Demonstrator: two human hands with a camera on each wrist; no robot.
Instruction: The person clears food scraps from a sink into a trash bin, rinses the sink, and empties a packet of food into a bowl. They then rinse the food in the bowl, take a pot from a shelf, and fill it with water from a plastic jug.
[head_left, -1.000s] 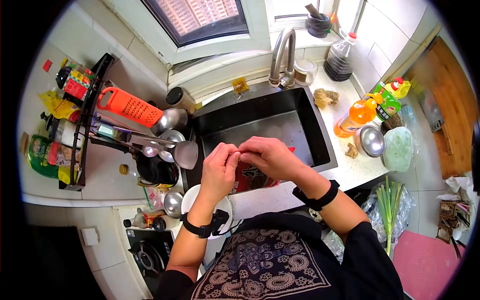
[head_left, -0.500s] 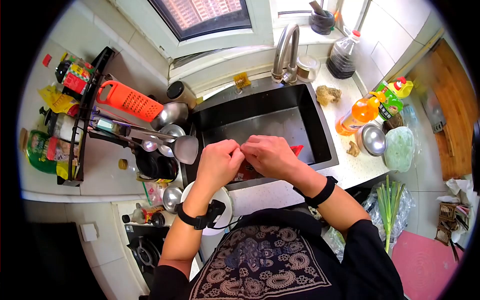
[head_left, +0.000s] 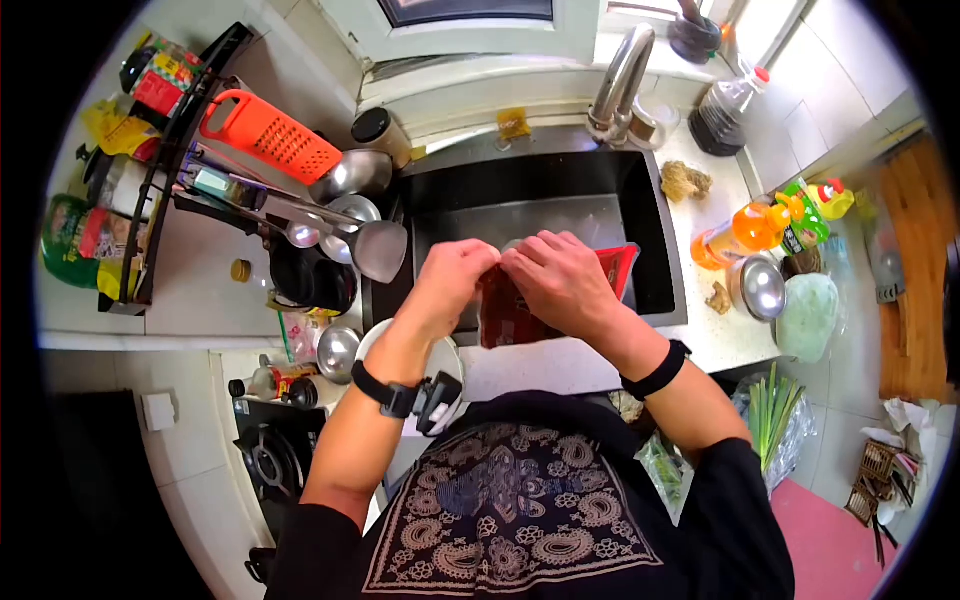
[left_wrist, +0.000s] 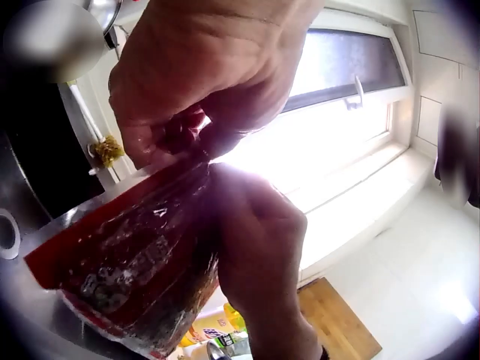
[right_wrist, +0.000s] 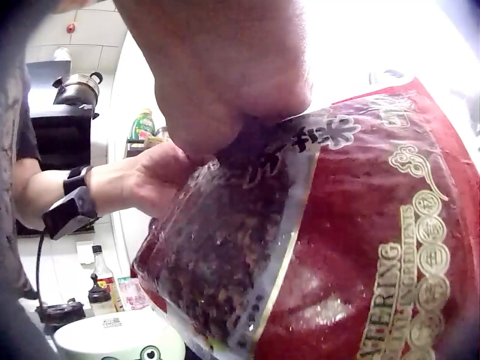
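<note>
A red plastic packet (head_left: 510, 312) with a clear window hangs from both hands over the front edge of the black sink (head_left: 672, 250). My left hand (head_left: 447, 283) pinches its upper edge with curled fingers. Right beside it, my right hand (head_left: 562, 280) grips the same edge, the two hands nearly touching. Dark contents show through the window of the packet (right_wrist: 225, 262) in the right wrist view, where gold lettering runs down the red part. In the left wrist view the packet (left_wrist: 142, 262) slants below both hands. Whether its edge is torn cannot be told.
A white bowl (head_left: 448, 362) stands at the counter's front left. Ladles and a spatula (head_left: 380, 250) hang left of the sink, near an orange basket (head_left: 270, 138). The faucet (head_left: 622, 85) rises behind the sink. An orange bottle (head_left: 745, 236) and a metal bowl (head_left: 760, 288) stand right.
The packet has come up from low in the sink area and more of it shows below the hands. Both hands stay together at its edge; the head view has shifted.
</note>
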